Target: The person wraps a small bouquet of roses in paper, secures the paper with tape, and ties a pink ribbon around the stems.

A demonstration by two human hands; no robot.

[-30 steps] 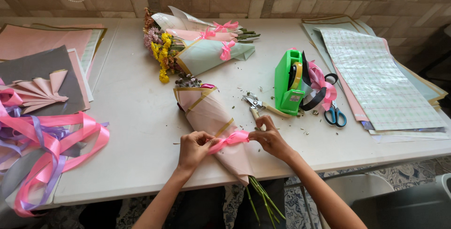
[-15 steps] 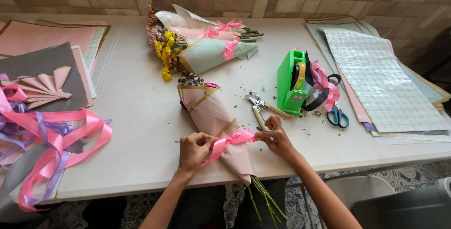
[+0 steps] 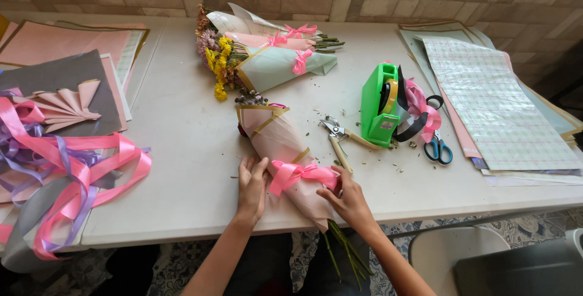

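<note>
A small bouquet wrapped in pale pink paper point(image 3: 276, 141) lies on the white table point(image 3: 182, 168), its green stems point(image 3: 343, 253) hanging over the front edge. A pink ribbon bow point(image 3: 300, 174) is tied around its narrow part. My left hand point(image 3: 251, 190) rests flat on the table against the wrap's left side, fingers spread. My right hand point(image 3: 347, 199) pinches the bow's right end and presses on the wrap.
Finished bouquets point(image 3: 267, 53) lie at the back. Pruning shears point(image 3: 337, 138), a green tape dispenser point(image 3: 379, 105), blue scissors point(image 3: 437, 147) and stacked wrapping sheets point(image 3: 504, 102) lie to the right. Loose pink and purple ribbons point(image 3: 67, 168) and paper sheets point(image 3: 61, 71) lie at the left.
The ribbon was being pulled between both hands; now it sits as a bow. My left hand has let go and lies flat beside the wrap.
</note>
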